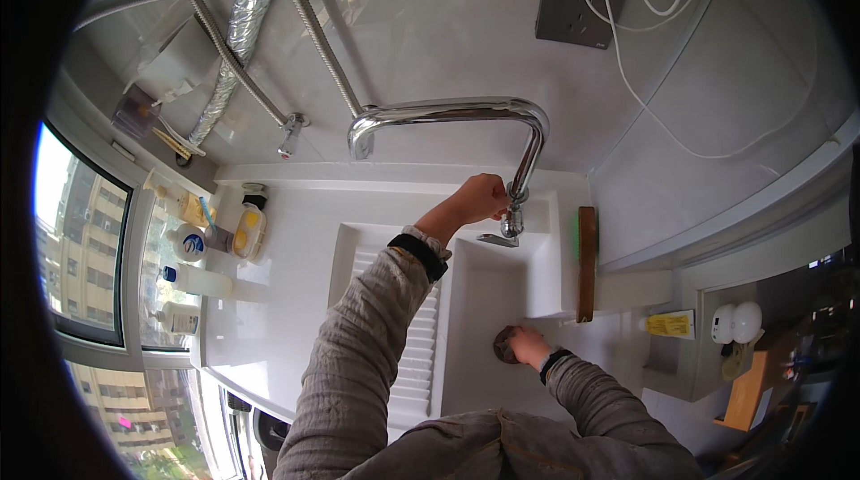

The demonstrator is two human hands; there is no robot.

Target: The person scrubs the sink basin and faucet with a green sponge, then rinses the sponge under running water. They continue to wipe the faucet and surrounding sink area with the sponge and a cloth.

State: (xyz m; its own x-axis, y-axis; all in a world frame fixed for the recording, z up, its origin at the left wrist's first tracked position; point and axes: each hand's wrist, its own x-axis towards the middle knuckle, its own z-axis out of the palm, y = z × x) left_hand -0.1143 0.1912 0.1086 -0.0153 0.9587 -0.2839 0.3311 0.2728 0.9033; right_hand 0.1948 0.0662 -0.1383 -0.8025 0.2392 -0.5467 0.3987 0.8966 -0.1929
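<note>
My left hand [480, 198] is closed at the valve end of the chrome faucet [463, 109], beside its lever [498, 239]. Its fingertips are partly hidden, so how firmly they grip is unclear. Lower right, my right hand [527, 344] holds a dark brown, crumpled cloth or scrubber [505, 345] in the white sink basin [480, 372]. The ribbed washboard [414, 359] lies left of the deep basin, partly behind my left sleeve. No water stream can be made out at the spout.
A wooden brush with green bristles [586, 265] rests on the sink's right ledge. At the left stand a soap box [249, 231] and several bottles [196, 280] by the window. Metal hoses [316, 23] and a white cable [631, 87] hang along the wall.
</note>
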